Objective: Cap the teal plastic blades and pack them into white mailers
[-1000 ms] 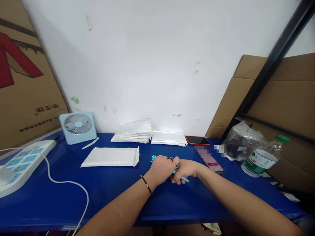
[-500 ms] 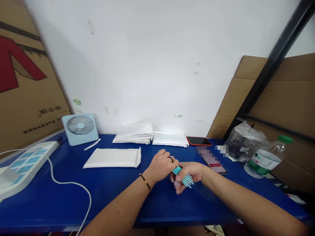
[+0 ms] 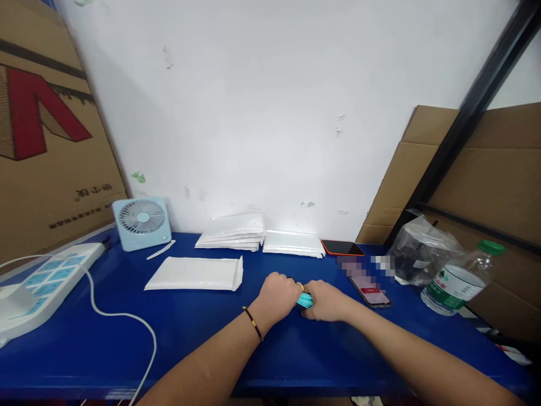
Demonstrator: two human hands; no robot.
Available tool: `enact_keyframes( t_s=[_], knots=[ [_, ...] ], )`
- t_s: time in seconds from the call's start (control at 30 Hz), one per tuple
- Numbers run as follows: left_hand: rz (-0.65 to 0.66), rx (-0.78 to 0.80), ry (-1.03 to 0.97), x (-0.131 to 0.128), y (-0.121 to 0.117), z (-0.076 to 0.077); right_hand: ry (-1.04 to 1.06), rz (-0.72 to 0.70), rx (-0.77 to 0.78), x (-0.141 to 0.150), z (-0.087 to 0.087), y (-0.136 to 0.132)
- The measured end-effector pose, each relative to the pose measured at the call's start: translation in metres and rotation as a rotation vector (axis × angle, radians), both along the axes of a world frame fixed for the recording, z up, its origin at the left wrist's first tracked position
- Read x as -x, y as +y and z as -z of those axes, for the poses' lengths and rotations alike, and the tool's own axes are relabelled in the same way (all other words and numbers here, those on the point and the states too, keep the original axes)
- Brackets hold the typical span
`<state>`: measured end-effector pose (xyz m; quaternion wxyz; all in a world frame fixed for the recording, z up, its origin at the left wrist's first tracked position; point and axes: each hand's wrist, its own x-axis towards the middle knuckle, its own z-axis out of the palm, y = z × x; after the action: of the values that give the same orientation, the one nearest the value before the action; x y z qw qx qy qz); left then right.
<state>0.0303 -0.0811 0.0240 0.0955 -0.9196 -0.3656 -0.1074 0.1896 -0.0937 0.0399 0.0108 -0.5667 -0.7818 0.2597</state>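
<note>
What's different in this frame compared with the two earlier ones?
The right hand has rolled over, back upward, covering the ends of the turquoise sticks that stuck out past it; only a short stretch shows between the hands. The left hand keeps its grip. The fan, flat white packet and bottle stayed put.

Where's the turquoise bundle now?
Head view, below and slightly right of centre: the turquoise bundle is held between the left hand and right hand.
</note>
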Motion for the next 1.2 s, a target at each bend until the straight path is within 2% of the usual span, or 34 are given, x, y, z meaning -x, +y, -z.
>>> enact_keyframes(
  t_s=[0.07, 0.13, 0.2, 0.3, 0.4, 0.5, 0.6, 0.7, 0.73, 0.77, 0.83, 0.93, 1.0, 1.07, 1.13, 1.2],
  knots=[
    [0.095, -0.135, -0.017, 0.003, 0.0, -0.004, 0.311, -0.041, 0.492, -0.004, 0.001, 0.004],
    [0.197, -0.255, -0.026, 0.006, -0.001, -0.008, 0.585, -0.082, 0.884, -0.007, 0.006, 0.004],
    [0.291, -0.34, -0.034, 0.008, -0.001, -0.009, 0.75, -0.121, 1.106, -0.008, 0.016, -0.001],
    [0.397, -0.41, -0.065, 0.007, -0.003, -0.01, 0.927, -0.109, 1.212, -0.003, 0.029, -0.015],
    [0.403, -0.379, -0.05, 0.006, -0.008, -0.017, 1.027, -0.007, 1.122, 0.002, 0.029, -0.025],
    [0.255, -0.262, -0.074, 0.021, -0.008, -0.03, 0.936, 0.089, 0.882, -0.004, 0.022, -0.023],
    [-0.073, -0.055, -0.148, 0.068, 0.009, -0.035, 0.801, 0.128, 0.619, -0.02, 0.015, -0.012],
    [-0.452, 0.31, -0.046, 0.132, 0.039, -0.025, 0.718, 0.113, 0.509, -0.034, 0.007, -0.005],
    [-0.553, 0.409, -0.006, 0.151, 0.049, -0.019, 0.696, 0.091, 0.491, -0.037, 0.003, -0.003],
    [-0.594, 0.485, 0.03, 0.166, 0.057, -0.015, 0.673, 0.062, 0.472, -0.038, 0.0, -0.003],
    [-0.557, 0.577, 0.052, 0.184, 0.068, -0.008, 0.618, 0.0, 0.426, -0.037, -0.009, -0.002],
    [-0.429, 0.563, 0.054, 0.183, 0.07, -0.008, 0.505, -0.081, 0.315, -0.028, -0.023, 0.001],
    [-0.379, 0.493, 0.062, 0.17, 0.064, -0.013, 0.41, -0.131, 0.189, -0.02, -0.032, 0.004],
    [-0.313, 0.416, 0.042, 0.154, 0.057, -0.018, 0.279, -0.173, -0.015, -0.012, -0.04, 0.007],
    [-0.205, 0.371, -0.023, 0.136, 0.05, -0.023, 0.087, -0.194, -0.25, -0.004, -0.045, 0.009],
    [-0.118, 0.396, -0.1, 0.121, 0.044, -0.027, -0.144, -0.204, -0.422, 0.002, -0.047, 0.011]
  ],
)
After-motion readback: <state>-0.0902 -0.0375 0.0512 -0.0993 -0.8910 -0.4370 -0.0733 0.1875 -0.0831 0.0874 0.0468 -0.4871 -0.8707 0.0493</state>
